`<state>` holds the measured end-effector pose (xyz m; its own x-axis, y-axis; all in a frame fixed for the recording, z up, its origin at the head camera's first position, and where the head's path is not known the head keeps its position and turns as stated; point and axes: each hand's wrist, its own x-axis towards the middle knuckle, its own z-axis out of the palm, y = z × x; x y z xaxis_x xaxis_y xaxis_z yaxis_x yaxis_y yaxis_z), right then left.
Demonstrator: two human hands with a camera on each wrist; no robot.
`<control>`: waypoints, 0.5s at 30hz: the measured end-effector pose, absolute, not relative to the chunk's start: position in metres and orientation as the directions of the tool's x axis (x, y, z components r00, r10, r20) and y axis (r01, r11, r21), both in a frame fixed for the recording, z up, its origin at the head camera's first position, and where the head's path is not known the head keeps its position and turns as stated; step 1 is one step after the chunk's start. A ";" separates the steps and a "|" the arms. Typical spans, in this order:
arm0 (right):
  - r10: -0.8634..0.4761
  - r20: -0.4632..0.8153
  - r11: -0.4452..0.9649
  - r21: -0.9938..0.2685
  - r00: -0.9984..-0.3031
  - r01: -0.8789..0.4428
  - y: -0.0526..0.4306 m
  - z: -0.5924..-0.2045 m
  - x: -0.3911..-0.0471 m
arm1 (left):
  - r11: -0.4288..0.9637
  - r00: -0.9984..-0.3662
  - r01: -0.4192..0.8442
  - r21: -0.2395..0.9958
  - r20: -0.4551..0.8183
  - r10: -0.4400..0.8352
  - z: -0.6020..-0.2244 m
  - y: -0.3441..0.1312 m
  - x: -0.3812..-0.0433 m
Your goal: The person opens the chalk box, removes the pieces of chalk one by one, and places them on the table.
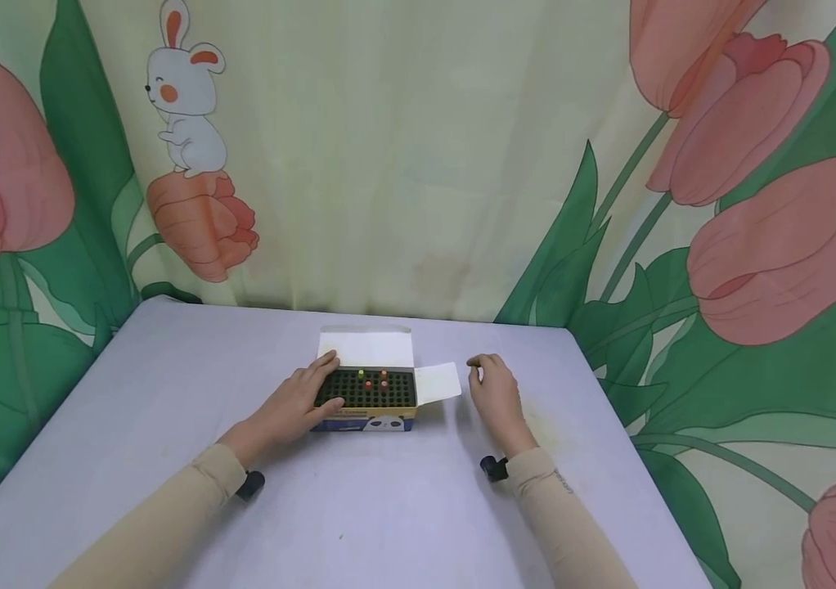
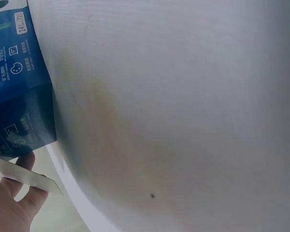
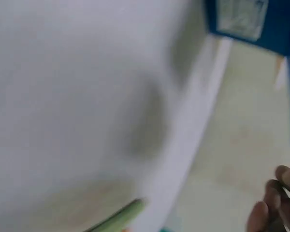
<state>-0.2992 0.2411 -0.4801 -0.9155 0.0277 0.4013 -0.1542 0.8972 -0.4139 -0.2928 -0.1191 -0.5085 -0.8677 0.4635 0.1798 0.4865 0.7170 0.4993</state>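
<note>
A blue and yellow cardboard box [image 1: 385, 423] with a panda face on its front stands on the table. Its lid is folded back and a white side flap [image 1: 438, 383] sticks out to the right. Inside is a black tray [image 1: 396, 398] with rows of round holes. A few small orange, red and yellow-green tips [image 1: 384, 384] stand in it; their kind is too small to tell. My left hand [image 1: 293, 406] grips the box's left end, its fingers around a white flap [image 2: 38, 181] in the left wrist view. Right of the side flap, my right hand [image 1: 495, 401] hovers, fingers loosely bent, nothing visible in them.
A pale cloth covers the table [image 1: 168, 393]. Behind it hangs a cream curtain [image 1: 418, 164] printed with tulips and a rabbit. A small black device [image 1: 493, 469] sits at the right wrist, another [image 1: 251, 486] at the left.
</note>
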 end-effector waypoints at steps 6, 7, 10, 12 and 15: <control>-0.252 0.551 0.851 -0.266 -0.795 -0.453 0.177 -0.451 -0.286 | 0.708 -0.866 0.490 0.508 0.189 0.464 -0.509 -0.121 -0.293; -0.293 0.529 0.843 -0.249 -0.796 -0.476 0.168 -0.449 -0.285 | 0.706 -0.864 0.493 0.508 0.192 0.465 -0.508 -0.121 -0.293; -0.368 0.418 0.839 -0.236 -0.831 -0.491 0.144 -0.447 -0.282 | 0.702 -0.861 0.499 0.508 0.197 0.469 -0.508 -0.120 -0.294; -0.390 0.327 0.846 -0.242 -0.861 -0.475 0.134 -0.449 -0.283 | 0.702 -0.861 0.499 0.508 0.197 0.470 -0.508 -0.119 -0.295; -0.410 0.217 0.851 -0.259 -0.886 -0.457 0.125 -0.455 -0.284 | 0.709 -0.863 0.495 0.502 0.189 0.468 -0.510 -0.119 -0.294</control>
